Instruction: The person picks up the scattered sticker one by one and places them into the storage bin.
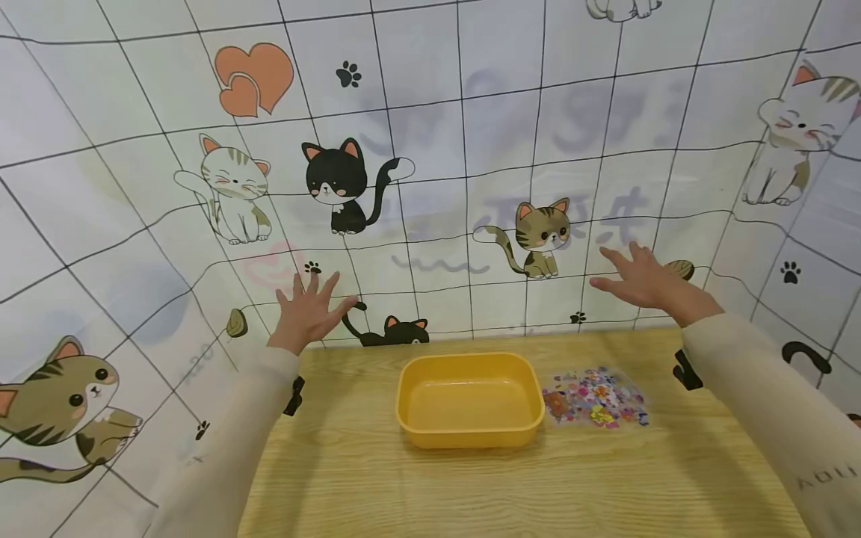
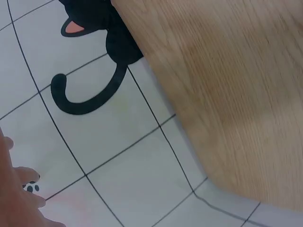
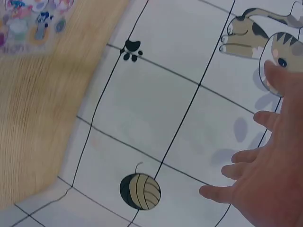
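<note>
My left hand [image 1: 308, 314] is raised in front of the printed wall, left of the yellow tray, its fingers spread and holding nothing. On the other side my right hand [image 1: 639, 276] is held up too, fingers spread and bare. Between and below them, a yellow plastic tray [image 1: 471, 439] sits on the wooden table with nothing in it. Right beside the tray lies a clear sheet or bag of colourful stickers [image 1: 599, 396]. In the right wrist view part of the stickers [image 3: 40, 23] shows at the upper left.
The wooden table [image 1: 464, 493] meets a white wall covering [image 1: 430, 134] with a grid and cartoon cats at the back. The same covering rises at both sides. Dark bands sit on both wrists.
</note>
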{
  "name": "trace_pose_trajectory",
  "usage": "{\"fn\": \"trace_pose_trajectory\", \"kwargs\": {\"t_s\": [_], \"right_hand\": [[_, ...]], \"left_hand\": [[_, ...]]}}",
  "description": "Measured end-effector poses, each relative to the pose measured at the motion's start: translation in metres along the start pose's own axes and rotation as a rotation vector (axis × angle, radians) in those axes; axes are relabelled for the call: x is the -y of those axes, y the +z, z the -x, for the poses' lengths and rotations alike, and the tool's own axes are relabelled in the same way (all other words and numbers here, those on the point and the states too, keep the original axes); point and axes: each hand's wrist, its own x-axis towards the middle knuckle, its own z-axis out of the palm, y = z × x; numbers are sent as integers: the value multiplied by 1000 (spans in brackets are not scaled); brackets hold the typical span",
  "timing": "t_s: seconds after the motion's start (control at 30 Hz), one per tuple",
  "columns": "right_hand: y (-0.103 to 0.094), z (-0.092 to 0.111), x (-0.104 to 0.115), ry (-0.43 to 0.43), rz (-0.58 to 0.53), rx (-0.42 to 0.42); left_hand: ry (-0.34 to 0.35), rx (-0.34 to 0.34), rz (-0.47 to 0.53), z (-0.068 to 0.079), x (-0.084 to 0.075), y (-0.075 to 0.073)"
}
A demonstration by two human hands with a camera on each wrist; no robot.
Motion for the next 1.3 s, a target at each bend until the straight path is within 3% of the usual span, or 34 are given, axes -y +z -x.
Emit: {"fn": "trace_pose_trajectory", "kwargs": {"t_s": [0.2, 0.4, 0.5, 0.63, 0.77, 1.03, 1.17, 1.3], "right_hand": [[17, 7, 5, -72, -77, 16], [40, 18, 7, -135, -132, 47], [50, 27, 8, -154, -144, 48], [62, 37, 7, -184, -193, 48], [75, 45, 3, -188, -235, 44], [105, 62, -9, -125, -282, 29], [117, 68, -14, -94, -316, 46], [125, 70, -20, -79, -295, 52]], "left_hand": [[6, 2, 75, 5, -16, 17], [57, -6, 165, 17, -41, 33], [105, -8, 282, 24, -52, 43], [139, 44, 497, 34, -63, 55], [125, 107, 653, 46, -74, 66], [106, 161, 897, 66, -98, 88], [108, 198, 925, 75, -106, 94], [115, 165, 902, 81, -111, 97]]}}
